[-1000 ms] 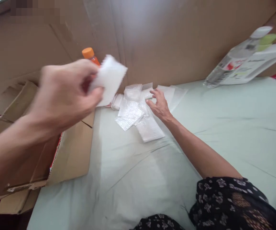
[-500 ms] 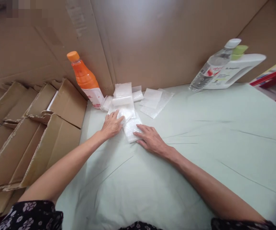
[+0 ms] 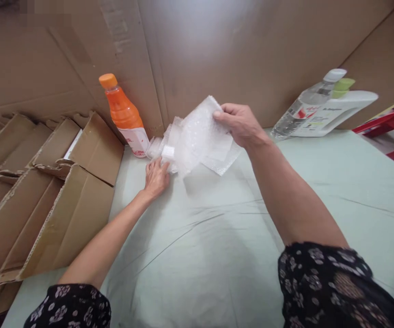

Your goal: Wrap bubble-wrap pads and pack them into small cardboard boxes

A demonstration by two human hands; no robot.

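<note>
In the head view, my right hand (image 3: pixel 241 123) is closed on the upper right corner of a bubble wrap bag (image 3: pixel 198 130), thumb in front. The clear-white bag is raised and tilted above a pile, its lower end smeared by motion. My left hand (image 3: pixel 157 176) lies low at the pile's near left edge, fingers stretched forward and touching bubble wrap pieces (image 3: pixel 154 146). A small white folded piece (image 3: pixel 168 153) sits just beyond its fingertips. Behind the raised bag, flat bubble wrap sheets (image 3: pixel 221 166) lie on the cloth, partly hidden.
An orange bottle (image 3: pixel 128 118) stands left of the pile. Cardboard dividers (image 3: pixel 90 196) fill the left side. A clear bottle (image 3: pixel 302 109) and a white jug (image 3: pixel 333 114) stand back right, against a cardboard wall (image 3: pixel 251 54). Pale green cloth (image 3: pixel 197 255) covers the surface.
My right hand has taken hold of a bubble wrap bag and lifted it up and back to the right. My left hand has shifted slightly left, staying low by the pile.
</note>
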